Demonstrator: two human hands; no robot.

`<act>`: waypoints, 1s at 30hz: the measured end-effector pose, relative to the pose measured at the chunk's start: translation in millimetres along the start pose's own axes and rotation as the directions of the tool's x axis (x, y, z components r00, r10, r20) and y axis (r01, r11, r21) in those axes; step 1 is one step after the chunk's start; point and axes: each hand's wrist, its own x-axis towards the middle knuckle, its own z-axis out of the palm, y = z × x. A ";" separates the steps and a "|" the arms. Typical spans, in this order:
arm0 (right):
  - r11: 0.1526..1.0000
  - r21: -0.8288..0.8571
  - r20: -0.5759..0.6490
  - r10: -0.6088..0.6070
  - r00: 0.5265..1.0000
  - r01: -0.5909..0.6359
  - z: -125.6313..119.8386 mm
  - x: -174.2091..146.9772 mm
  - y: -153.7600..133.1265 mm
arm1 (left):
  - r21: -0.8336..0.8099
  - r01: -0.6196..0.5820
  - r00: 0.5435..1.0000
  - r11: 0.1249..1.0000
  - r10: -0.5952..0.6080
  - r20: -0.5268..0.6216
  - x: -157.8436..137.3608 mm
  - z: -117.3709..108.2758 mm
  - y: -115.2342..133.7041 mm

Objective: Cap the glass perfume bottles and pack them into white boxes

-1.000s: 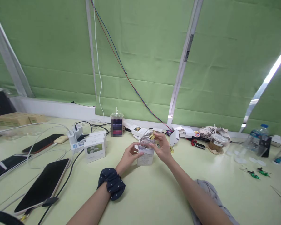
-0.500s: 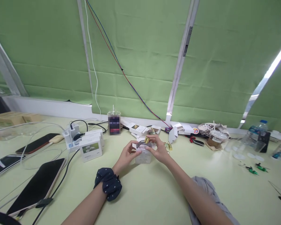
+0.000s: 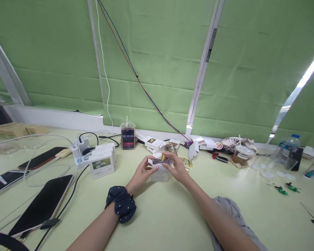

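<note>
A small white box stands on the table in front of me, its top open and something dark and greyish inside. My left hand grips the box at its left side, thumb on the front face. At the box's top right, my right hand pinches a small shiny gold-coloured piece with its fingers, thumb near the front edge. The piece sits lower in the opening, partly covered by the fingers. More gold-coloured pieces lie just beyond my right hand.
White boxes stand to the left near a power strip, with cables and phones. Loose cartons and a drink cup are behind. Red-handled pliers, an iced drink and green-bodied parts lie to the right.
My right hand has lowered slightly, and the gold-coloured piece has moved down into the box's opening. My left hand keeps its hold on the box.
</note>
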 end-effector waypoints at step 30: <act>0.998 -0.065 -0.026 0.010 1.000 -0.012 2.4 -4.3 2.7 | -0.022 0.015 1.000 1.000 -0.015 -0.002 -0.4 1.0 2.7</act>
